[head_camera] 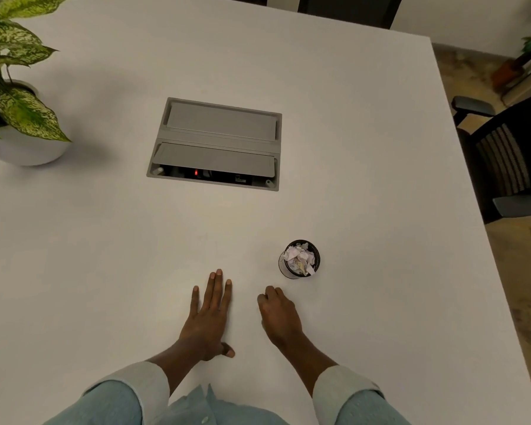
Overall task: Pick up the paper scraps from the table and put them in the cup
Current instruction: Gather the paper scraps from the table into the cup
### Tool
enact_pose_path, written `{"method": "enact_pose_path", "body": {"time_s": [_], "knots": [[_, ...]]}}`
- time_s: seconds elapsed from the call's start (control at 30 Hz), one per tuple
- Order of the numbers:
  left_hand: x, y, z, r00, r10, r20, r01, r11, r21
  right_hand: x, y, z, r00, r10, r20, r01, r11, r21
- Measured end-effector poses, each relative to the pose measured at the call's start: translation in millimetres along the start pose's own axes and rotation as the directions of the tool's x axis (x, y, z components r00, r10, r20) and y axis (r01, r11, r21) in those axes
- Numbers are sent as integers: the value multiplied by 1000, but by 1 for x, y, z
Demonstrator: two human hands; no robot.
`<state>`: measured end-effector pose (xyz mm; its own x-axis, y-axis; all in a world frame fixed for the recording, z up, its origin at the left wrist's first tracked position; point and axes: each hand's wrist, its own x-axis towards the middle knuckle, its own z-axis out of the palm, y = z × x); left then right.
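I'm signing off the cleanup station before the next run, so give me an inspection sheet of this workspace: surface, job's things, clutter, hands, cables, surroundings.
Surface: white table, no loose scraps seen on it.
Job's things: dark cup upright, right of centre, filled with crumpled paper scraps.
Clutter: potted plant at far left; grey socket box set into the table, near flap raised.
Hands: left hand flat on the table, fingers spread; right hand loosely curled near the cup, whether it holds anything cannot be told.
Cables: nothing seen.
Surroundings: office chair at the right edge, carpeted floor beyond.
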<state>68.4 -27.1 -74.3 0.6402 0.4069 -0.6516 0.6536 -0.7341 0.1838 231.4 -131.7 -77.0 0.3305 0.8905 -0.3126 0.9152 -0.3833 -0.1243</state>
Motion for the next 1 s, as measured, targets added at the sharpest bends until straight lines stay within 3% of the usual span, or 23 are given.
{"method": "enact_pose_path", "body": {"time_s": [0.17, 0.33, 0.43, 0.53, 0.73, 0.83, 0.9, 1.0], "knots": [[-2, -5, 1, 999, 27, -29, -28, 999, -33, -10, -8, -17, 981, 96, -170, -59, 976, 210], [-4, -8, 0, 998, 42, -45, -44, 997, -61, -5, 2, -67, 850, 303, -430, -109, 901, 420], [-6, -12, -1, 998, 48, -48, -51, 998, -47, 3, 21, -90, 797, 396, -456, -189, 881, 433], [-6, -14, -1, 998, 55, -44, -57, 997, -47, 10, 40, -102, 797, 463, -388, -274, 849, 452], [-5, -15, -1, 998, 53, -46, -54, 998, -34, 17, 66, -98, 874, 388, -291, -274, 891, 362], [-4, -16, 1, 998, 52, -42, -54, 998, -37, 11, 70, -95, 873, 365, -323, -262, 910, 320], [-4, -16, 2, 998, 53, -46, -55, 998, -40, 5, 68, -92, 870, 313, -381, -213, 935, 282], [-4, -16, 3, 998, 55, -43, -56, 998, -37, -2, 63, -83, 920, 126, -372, -42, 974, 224]]}}
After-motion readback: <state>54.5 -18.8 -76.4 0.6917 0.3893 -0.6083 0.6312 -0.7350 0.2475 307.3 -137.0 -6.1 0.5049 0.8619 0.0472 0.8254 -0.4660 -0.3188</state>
